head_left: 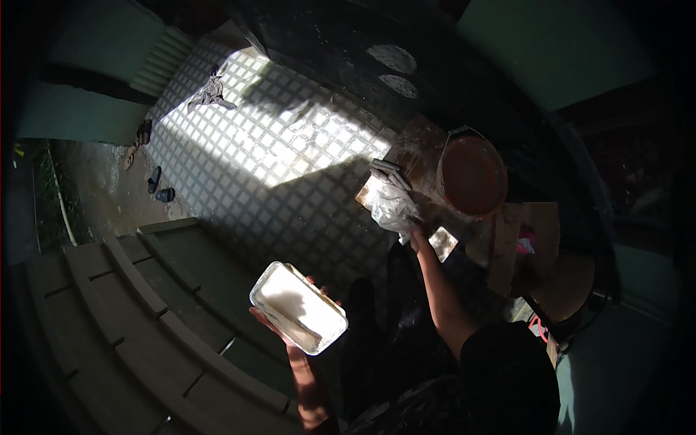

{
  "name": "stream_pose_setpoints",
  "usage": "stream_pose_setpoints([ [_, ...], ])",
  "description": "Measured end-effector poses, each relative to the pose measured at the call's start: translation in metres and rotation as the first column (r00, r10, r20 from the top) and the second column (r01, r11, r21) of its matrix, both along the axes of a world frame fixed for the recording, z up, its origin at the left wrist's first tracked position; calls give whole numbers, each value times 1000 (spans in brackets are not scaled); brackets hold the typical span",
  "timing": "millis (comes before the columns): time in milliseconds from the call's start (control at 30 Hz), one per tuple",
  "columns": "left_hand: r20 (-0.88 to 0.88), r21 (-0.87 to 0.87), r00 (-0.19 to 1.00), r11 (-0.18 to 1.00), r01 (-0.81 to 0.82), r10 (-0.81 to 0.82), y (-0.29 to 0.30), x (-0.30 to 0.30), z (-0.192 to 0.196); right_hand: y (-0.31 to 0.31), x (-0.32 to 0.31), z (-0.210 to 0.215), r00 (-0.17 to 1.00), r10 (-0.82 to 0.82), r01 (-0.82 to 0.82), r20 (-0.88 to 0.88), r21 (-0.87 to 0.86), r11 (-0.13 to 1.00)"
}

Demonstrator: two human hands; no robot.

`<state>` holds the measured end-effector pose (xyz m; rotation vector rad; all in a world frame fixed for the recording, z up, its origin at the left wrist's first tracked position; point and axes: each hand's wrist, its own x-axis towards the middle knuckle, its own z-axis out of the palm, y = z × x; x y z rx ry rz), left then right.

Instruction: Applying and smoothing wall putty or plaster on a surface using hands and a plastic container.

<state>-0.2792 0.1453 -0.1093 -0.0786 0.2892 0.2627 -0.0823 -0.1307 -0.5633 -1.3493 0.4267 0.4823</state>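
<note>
The left forearm [307,391] rises from the lower edge of view, nearly upright and leaning slightly left, with light and shadow patched over its skin. The left grip [280,334] is turned palm up and spread wide, bearing a load from beneath: the thumb lies along the left side, fingertips [312,280] curl up on the far right side, and most of the palm is hidden. The right arm reaches further forward, its bare forearm [444,304] slanting up and left from a dark, loose sleeve [511,373]. The right grip [418,238] points away from the body, back of the wrist in shadow; its fingers are too dark and covered to read. Below, the legs are dark and indistinct.
</note>
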Motion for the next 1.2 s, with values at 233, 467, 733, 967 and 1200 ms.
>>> stream_pose_setpoints([
  [233,-39,84,992,988,127,-124,13,-13,-8,23,4,192,997,40,-54,-61,-253,966],
  [467,-389,293,917,931,215,-89,7,10,1,50,-12,412,951,286,-298,119,100,949],
  [733,-128,239,928,898,370,-349,-17,40,58,103,-28,574,617,634,-664,466,-124,738],
  [967,-76,383,943,864,327,-323,-24,44,93,163,-25,634,82,893,-538,442,-735,412],
  [1200,-55,373,944,870,321,-325,-26,36,119,179,-11,633,-75,915,-204,397,-904,376],
])
